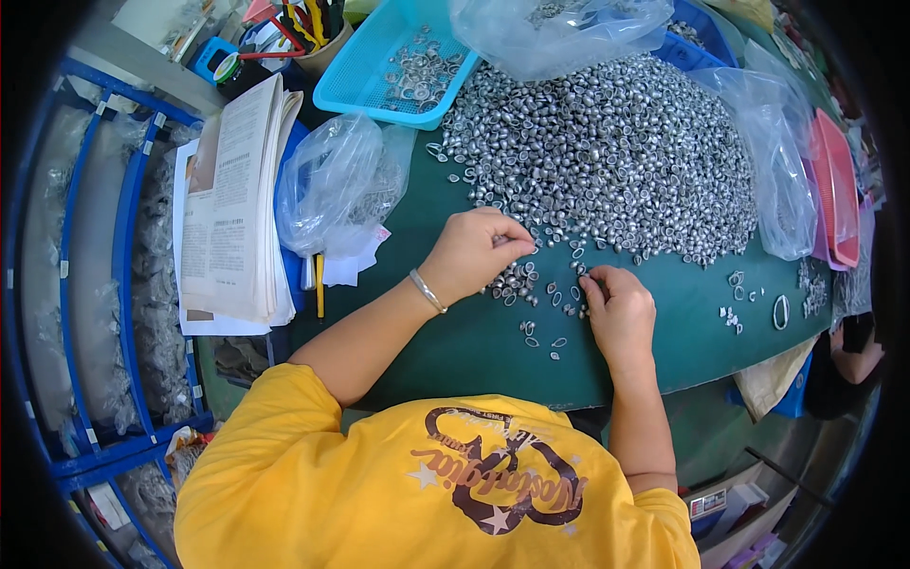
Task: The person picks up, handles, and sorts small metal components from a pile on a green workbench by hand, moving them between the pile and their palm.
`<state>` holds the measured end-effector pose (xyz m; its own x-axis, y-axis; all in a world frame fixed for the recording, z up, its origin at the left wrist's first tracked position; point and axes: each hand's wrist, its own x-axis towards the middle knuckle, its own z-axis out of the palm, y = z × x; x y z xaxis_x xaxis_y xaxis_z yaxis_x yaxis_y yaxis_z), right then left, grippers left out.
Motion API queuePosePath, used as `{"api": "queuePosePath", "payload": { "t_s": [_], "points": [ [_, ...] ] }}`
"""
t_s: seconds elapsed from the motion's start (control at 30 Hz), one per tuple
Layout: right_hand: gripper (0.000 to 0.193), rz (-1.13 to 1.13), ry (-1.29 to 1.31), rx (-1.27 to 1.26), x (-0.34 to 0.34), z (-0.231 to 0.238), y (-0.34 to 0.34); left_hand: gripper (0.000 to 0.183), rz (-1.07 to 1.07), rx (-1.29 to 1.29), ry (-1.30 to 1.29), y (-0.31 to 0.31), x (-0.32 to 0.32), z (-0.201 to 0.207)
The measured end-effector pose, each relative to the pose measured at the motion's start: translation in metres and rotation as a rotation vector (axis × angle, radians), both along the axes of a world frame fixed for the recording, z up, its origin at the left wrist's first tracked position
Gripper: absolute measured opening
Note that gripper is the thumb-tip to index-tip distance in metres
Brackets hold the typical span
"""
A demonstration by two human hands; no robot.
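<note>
A large heap of small silvery metal pieces (607,152), rounded and with oval openings, covers the far middle of the green table (427,351). At the near left edge of this heap is my left hand (479,254), thumb and fingers pinched together. Whatever lies in that pinch is hidden. Under and beside it sits a small group of pieces (515,283). My right hand (621,308) rests low over the table to the right, fingers curled and closed near several loose pieces (573,292). Its fingertips cover anything they may hold. More single pieces (531,341) lie nearer me.
A turquoise basket (332,90) with metal pieces stands far left, beside a clear plastic bag (332,180) and stacked papers (227,209). Another plastic bag (782,171) and red trays (834,190) are at right. A bracelet-like ring (780,312) lies near the right edge.
</note>
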<state>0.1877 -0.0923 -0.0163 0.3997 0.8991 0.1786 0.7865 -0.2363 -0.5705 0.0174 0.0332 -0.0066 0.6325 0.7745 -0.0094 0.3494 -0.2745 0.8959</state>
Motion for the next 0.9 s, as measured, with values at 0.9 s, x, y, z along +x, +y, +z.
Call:
{"api": "queuePosePath", "payload": {
  "t_s": [0.9],
  "points": [
    [0.01,0.088,-0.068,-0.031,0.005,0.012,-0.002,0.019,-0.098,-1.223,-0.501,-0.037,0.009,-0.001]
  ]
}}
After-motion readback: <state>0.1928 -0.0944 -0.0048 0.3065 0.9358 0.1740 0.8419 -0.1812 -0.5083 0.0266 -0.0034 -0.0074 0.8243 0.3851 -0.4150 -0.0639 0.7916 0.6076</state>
